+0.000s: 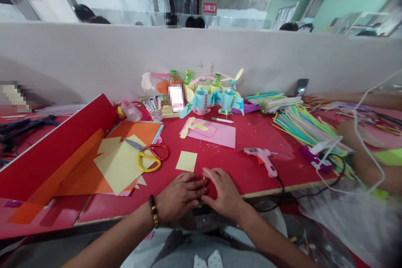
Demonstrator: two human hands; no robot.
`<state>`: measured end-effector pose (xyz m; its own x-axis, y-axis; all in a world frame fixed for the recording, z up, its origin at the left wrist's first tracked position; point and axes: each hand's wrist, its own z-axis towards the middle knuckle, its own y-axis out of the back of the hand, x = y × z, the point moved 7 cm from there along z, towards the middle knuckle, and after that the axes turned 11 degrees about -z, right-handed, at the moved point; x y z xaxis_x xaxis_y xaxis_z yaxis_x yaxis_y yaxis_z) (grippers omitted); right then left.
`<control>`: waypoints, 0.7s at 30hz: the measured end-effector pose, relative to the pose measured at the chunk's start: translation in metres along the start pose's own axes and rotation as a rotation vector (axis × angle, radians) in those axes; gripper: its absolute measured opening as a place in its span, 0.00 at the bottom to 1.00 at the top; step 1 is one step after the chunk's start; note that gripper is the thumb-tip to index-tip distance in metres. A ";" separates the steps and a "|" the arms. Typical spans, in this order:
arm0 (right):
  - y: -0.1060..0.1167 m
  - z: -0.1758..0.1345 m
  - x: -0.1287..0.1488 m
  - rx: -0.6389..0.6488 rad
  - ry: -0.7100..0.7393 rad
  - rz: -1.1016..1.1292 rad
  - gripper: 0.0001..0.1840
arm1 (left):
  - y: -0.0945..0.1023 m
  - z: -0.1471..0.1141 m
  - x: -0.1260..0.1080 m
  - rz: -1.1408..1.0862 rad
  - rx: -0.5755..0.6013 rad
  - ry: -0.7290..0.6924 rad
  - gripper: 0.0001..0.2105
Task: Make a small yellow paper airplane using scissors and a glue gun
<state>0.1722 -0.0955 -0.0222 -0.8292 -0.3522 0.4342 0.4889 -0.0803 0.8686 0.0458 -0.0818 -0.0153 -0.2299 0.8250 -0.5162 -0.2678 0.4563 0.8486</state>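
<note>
At the near table edge, my left hand lies palm down, its fingers bent inward, a dark beaded bracelet on the wrist. Facing it is my right hand, thumb and forefinger curved around a small gap. The fingertips of both meet at a tiny pale thing, too small and covered to name. Just beyond them is a pale yellow paper square. To the left, open scissors with red and yellow handles rest on yellow paper sheets. A pink glue gun lies on the right.
Bottle planes with paper wings stand at the back by a pen holder. Pink paper bears yellow propeller cutouts. Coloured strips and a purple device with cables lie right, near another person's arm. A red board stands left.
</note>
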 end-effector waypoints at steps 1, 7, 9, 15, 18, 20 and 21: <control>0.000 0.000 0.000 -0.001 0.000 0.001 0.39 | 0.001 0.000 -0.001 -0.004 -0.015 0.014 0.19; 0.000 -0.001 -0.001 -0.017 0.005 0.013 0.38 | 0.002 0.001 -0.005 -0.024 -0.089 0.080 0.17; -0.001 -0.001 0.000 -0.021 0.015 0.015 0.38 | 0.002 0.001 -0.006 -0.031 -0.121 0.083 0.16; -0.003 -0.002 -0.002 -0.029 0.007 0.024 0.38 | 0.001 -0.001 -0.008 -0.027 -0.175 0.135 0.17; -0.005 -0.002 -0.003 -0.021 0.015 0.012 0.37 | 0.001 -0.003 -0.009 -0.021 -0.203 0.145 0.17; -0.006 -0.001 -0.003 -0.015 0.023 0.000 0.37 | 0.001 -0.003 -0.008 -0.022 -0.227 0.138 0.15; -0.006 -0.001 -0.003 -0.013 0.028 -0.005 0.37 | 0.002 -0.003 -0.008 -0.024 -0.239 0.133 0.15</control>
<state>0.1723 -0.0952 -0.0292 -0.8240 -0.3774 0.4227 0.4881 -0.0940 0.8677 0.0446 -0.0890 -0.0100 -0.3376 0.7565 -0.5601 -0.4843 0.3707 0.7925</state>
